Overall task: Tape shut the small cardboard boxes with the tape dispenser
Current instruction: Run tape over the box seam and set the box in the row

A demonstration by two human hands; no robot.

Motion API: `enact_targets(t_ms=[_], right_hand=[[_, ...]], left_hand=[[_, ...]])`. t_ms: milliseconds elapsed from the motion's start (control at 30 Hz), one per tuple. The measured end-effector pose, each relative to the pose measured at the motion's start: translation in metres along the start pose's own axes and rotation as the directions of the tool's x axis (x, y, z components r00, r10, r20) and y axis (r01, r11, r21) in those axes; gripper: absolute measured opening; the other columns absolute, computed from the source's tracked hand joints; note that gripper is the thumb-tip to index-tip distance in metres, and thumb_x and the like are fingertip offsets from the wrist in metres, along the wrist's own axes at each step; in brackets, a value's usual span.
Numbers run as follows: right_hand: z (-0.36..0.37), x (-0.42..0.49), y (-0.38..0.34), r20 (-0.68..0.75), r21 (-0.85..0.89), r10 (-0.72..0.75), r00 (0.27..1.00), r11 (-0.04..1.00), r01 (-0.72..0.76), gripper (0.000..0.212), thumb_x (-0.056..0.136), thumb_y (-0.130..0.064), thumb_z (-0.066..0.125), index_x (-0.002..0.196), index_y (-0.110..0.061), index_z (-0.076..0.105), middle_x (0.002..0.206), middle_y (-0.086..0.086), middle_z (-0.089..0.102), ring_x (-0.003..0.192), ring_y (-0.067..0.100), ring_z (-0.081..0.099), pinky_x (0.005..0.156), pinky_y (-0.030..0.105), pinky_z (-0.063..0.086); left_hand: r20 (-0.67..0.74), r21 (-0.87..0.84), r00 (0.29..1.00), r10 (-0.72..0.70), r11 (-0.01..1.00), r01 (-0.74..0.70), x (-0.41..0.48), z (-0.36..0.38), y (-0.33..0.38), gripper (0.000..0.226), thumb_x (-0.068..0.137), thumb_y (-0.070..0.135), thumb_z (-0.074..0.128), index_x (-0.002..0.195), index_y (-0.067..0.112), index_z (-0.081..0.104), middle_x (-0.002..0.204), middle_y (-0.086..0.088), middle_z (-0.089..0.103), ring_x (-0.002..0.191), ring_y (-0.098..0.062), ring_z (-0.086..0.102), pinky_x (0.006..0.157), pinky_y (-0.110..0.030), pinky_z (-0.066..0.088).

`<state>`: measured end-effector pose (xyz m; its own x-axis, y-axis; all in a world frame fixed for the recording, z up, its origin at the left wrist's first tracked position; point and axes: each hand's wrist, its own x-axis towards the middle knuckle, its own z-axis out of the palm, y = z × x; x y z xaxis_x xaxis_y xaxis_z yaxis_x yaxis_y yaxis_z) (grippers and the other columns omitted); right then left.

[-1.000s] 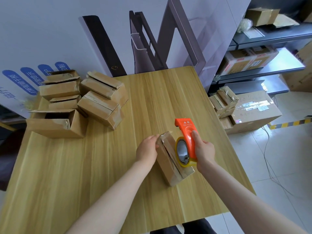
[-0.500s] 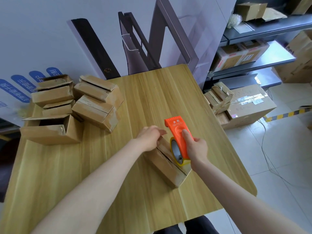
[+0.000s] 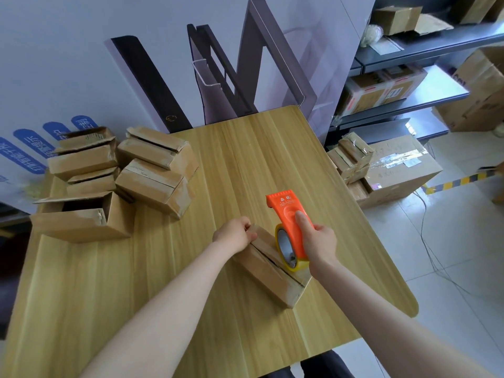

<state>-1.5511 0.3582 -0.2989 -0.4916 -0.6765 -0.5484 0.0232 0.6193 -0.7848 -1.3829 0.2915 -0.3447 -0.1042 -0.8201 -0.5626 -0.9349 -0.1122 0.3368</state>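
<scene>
A small cardboard box (image 3: pixel 268 271) lies on the wooden table (image 3: pixel 191 309), its top flaps closed along a dark seam. My left hand (image 3: pixel 234 236) grips the box's far end with curled fingers. My right hand (image 3: pixel 317 244) holds the orange tape dispenser (image 3: pixel 290 222), index finger stretched along its body. The yellow tape roll (image 3: pixel 286 249) rests on the box top beside the seam.
Several small cardboard boxes (image 3: pixel 155 170) are piled at the table's back left, one open box (image 3: pixel 81 216) nearest. More boxes (image 3: pixel 351 156) sit on a large carton (image 3: pixel 395 170) on the floor to the right. Shelving (image 3: pixel 409 77) stands behind. Cables trail on the floor.
My left hand has moved from the box's side up over its far end and curled onto it. The dispenser stays on the box top in my right hand.
</scene>
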Motion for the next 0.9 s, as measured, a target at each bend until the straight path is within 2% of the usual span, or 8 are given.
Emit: enact_targets(t_ms=[233, 333, 433, 533, 600, 633, 833, 900], right_hand=[[0.010, -0.010, -0.002, -0.006, -0.063, -0.042, 0.999, 0.997, 0.042, 0.046, 0.087, -0.051, 0.062, 0.065, -0.011, 0.064, 0.059, 0.005, 0.063, 0.051, 0.016, 0.058, 0.050, 0.026, 0.043], [0.009, -0.010, -0.001, -0.028, -0.061, -0.057, 0.998, 0.997, 0.055, 0.046, 0.086, -0.051, 0.062, 0.065, -0.010, 0.064, 0.061, 0.006, 0.063, 0.054, 0.018, 0.059, 0.054, 0.028, 0.045], [0.007, -0.009, 0.001, -0.044, -0.037, -0.040, 0.998, 0.999, 0.039, 0.045, 0.087, -0.050, 0.062, 0.064, -0.011, 0.062, 0.062, 0.007, 0.062, 0.055, 0.020, 0.058, 0.057, 0.031, 0.045], [0.010, -0.011, 0.002, -0.065, -0.023, -0.039, 0.997, 0.999, 0.037, 0.045, 0.087, -0.049, 0.063, 0.065, -0.010, 0.063, 0.060, 0.006, 0.062, 0.053, 0.018, 0.057, 0.053, 0.028, 0.044], [0.014, -0.012, -0.003, -0.071, -0.008, -0.015, 0.997, 1.000, 0.014, 0.045, 0.087, -0.048, 0.063, 0.064, -0.010, 0.062, 0.058, 0.005, 0.060, 0.052, 0.018, 0.056, 0.051, 0.028, 0.042], [0.015, -0.011, -0.007, -0.077, 0.011, -0.001, 0.997, 1.000, 0.002, 0.045, 0.087, -0.047, 0.064, 0.063, -0.009, 0.060, 0.058, 0.006, 0.058, 0.052, 0.018, 0.054, 0.051, 0.028, 0.041], [0.004, 0.000, -0.027, -0.142, 0.140, 0.008, 0.990, 0.990, 0.013, 0.043, 0.086, -0.046, 0.065, 0.066, -0.009, 0.059, 0.063, 0.006, 0.056, 0.055, 0.018, 0.051, 0.052, 0.028, 0.038], [-0.006, 0.003, -0.029, -0.159, 0.159, 0.001, 0.987, 0.987, 0.025, 0.044, 0.087, -0.046, 0.064, 0.068, -0.007, 0.059, 0.063, 0.007, 0.055, 0.055, 0.018, 0.050, 0.052, 0.027, 0.038]], left_hand=[[-0.124, 0.047, 0.991, -0.054, 0.997, 0.061, -0.008, 0.015, -0.001, 0.027, 0.098, 0.039, 0.042, 0.120, 0.032, 0.054, 0.117, 0.002, 0.065, 0.108, -0.025, 0.060, 0.075, -0.027, 0.041], [-0.127, -0.109, 0.988, -0.093, 0.991, 0.079, -0.012, 0.022, -0.009, 0.049, 0.095, 0.055, 0.042, 0.139, 0.034, 0.042, 0.132, 0.005, 0.058, 0.120, -0.023, 0.055, 0.089, -0.032, 0.041], [-0.358, -0.366, 0.912, -0.203, 0.929, 0.063, -0.041, 0.040, -0.022, 0.074, 0.090, 0.057, 0.048, 0.151, 0.022, 0.023, 0.152, -0.004, 0.034, 0.140, -0.023, 0.031, 0.104, -0.037, 0.035], [-0.152, -0.791, 0.891, -0.428, 0.593, 0.149, -0.075, 0.078, -0.014, 0.090, 0.083, 0.048, 0.067, 0.151, 0.016, 0.018, 0.157, -0.008, 0.020, 0.144, -0.025, 0.019, 0.115, -0.042, 0.024], [0.107, -0.932, 0.902, -0.418, 0.273, 0.237, -0.080, 0.098, -0.004, 0.075, 0.083, 0.045, 0.069, 0.144, 0.019, 0.033, 0.146, -0.004, 0.041, 0.131, -0.025, 0.041, 0.109, -0.045, 0.036], [0.136, -0.950, 0.909, -0.394, 0.208, 0.232, -0.075, 0.098, -0.001, 0.063, 0.085, 0.045, 0.065, 0.138, 0.019, 0.041, 0.138, -0.003, 0.050, 0.122, -0.024, 0.050, 0.104, -0.045, 0.042], [-0.200, -0.814, 0.863, -0.464, 0.569, 0.117, 0.004, 0.027, 0.007, 0.057, 0.099, 0.035, 0.043, 0.146, 0.005, 0.030, 0.147, -0.013, 0.041, 0.133, -0.029, 0.040, 0.107, -0.037, 0.033], [-0.501, -0.595, 0.805, -0.316, 0.802, -0.056, 0.004, 0.022, 0.008, 0.057, 0.099, 0.029, 0.047, 0.147, 0.005, 0.029, 0.152, -0.013, 0.034, 0.140, -0.027, 0.030, 0.114, -0.036, 0.027]])
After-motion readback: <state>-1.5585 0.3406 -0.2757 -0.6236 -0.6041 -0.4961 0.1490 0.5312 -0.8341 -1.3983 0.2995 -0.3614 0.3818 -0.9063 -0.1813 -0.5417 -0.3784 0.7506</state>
